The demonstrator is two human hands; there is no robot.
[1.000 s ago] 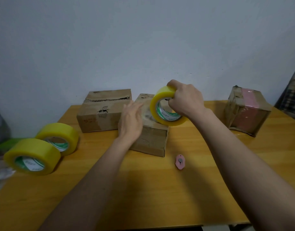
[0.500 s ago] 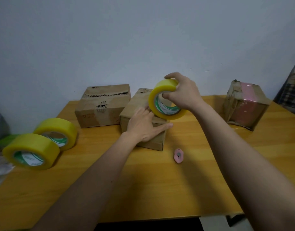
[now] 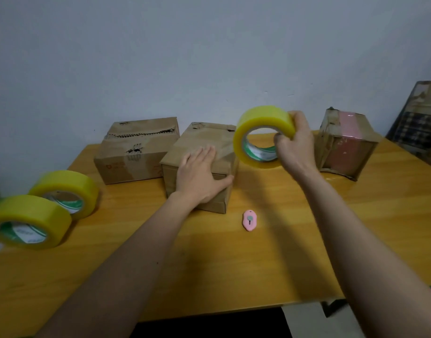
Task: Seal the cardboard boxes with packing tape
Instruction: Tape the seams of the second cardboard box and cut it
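Along the table's (image 3: pixel 234 276) far edge three cardboard boxes stand in the way: the torn box (image 3: pixel 138 150) touching the middle box (image 3: pixel 204 147), and the pink-taped box (image 3: pixel 343 142) near the far right corner, with an open gap between it and the middle box. Two tape rolls (image 3: pixel 63 189) block the left edge. Toward the near edge only the pink cutter (image 3: pixel 250 220) lies on the wide bare wood.

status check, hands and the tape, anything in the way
Left hand flat on middle box. Right hand grips tape roll, held up beside that box. Pink cutter on table in front, not blocking.
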